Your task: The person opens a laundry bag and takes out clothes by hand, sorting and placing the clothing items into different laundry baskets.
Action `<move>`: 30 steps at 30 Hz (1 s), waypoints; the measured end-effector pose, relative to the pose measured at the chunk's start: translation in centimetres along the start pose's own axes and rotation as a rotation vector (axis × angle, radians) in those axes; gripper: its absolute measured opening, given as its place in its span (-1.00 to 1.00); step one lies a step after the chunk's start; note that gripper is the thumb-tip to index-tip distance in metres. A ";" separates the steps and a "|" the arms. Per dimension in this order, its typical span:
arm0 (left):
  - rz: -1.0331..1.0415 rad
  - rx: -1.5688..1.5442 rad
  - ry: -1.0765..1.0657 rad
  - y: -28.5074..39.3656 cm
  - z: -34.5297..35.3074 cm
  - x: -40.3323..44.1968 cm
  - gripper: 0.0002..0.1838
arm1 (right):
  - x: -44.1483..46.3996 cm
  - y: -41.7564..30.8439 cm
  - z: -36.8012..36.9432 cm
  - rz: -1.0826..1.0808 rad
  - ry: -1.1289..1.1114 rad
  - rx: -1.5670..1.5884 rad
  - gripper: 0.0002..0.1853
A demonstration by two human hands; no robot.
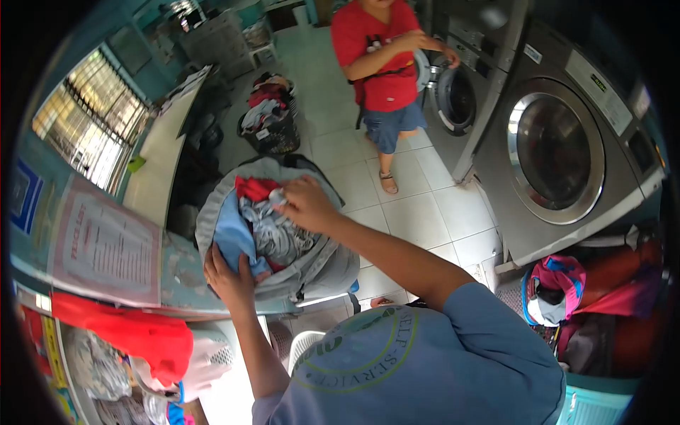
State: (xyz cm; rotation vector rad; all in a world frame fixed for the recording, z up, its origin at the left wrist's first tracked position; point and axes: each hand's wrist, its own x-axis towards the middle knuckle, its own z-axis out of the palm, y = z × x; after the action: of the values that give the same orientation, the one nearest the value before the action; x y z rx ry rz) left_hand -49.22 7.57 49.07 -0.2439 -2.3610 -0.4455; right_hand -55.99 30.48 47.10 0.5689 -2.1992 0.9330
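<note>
A large grey cloth bag [329, 265] stands wide open in front of me, filled with clothes. My left hand [230, 276] lies with spread fingers on the bag's near left edge, touching a light blue cloth [234, 230]. At the bag's far right side, my right hand [306, 205] is closed on a whitish-grey piece of cloth [278, 197]. Grey patterned clothes [280, 234] fill the middle, and a red cloth [255, 188] lies at the back.
A person in a red shirt [386, 64] stands ahead by the washing machines [556, 150]. Beyond the bag is a black basket of laundry [273, 134]. A long counter [152, 173] runs along the left. More clothes [556, 290] are piled at the right.
</note>
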 end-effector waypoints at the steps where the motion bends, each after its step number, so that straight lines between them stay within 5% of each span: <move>1: -0.018 -0.022 0.026 0.4 -0.3 0.2 -0.51 | 0.1 0.5 0.1 -0.009 -0.021 0.023 -0.67; 3: -0.029 -0.051 0.036 -0.7 0.1 0.3 -0.57 | 0.2 1.4 0.2 0.138 -0.050 0.187 -0.71; 8: -0.046 -0.041 0.086 -1.8 0.3 0.2 -0.74 | 0.2 2.0 0.5 0.103 0.020 0.319 -0.67; 11: -0.468 -0.451 0.009 -2.0 -1.2 0.9 -0.68 | 0.3 1.4 0.4 0.060 0.013 0.244 -0.67; 16: -0.435 -0.793 0.338 0.9 -5.8 5.5 -0.64 | -0.3 0.1 0.1 -0.002 0.070 0.114 -0.69; 21: -0.401 -0.984 0.376 1.8 -8.1 9.6 -0.68 | -0.5 -0.8 -0.3 -0.031 0.020 0.054 -0.65; 24: -0.441 -1.304 0.308 1.6 -7.8 11.1 -0.72 | -0.5 -1.5 -0.4 -0.072 0.056 0.034 -0.63; 30: -0.548 -1.043 -0.212 0.8 -7.5 8.7 -0.71 | -0.7 -1.4 -0.2 -0.145 0.113 -0.075 -0.58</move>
State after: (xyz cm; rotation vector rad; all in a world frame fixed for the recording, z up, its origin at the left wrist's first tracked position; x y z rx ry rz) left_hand -50.73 5.84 60.34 -0.1001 -2.1431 -1.9773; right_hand -54.62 29.83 47.36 0.6156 -2.0536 0.7843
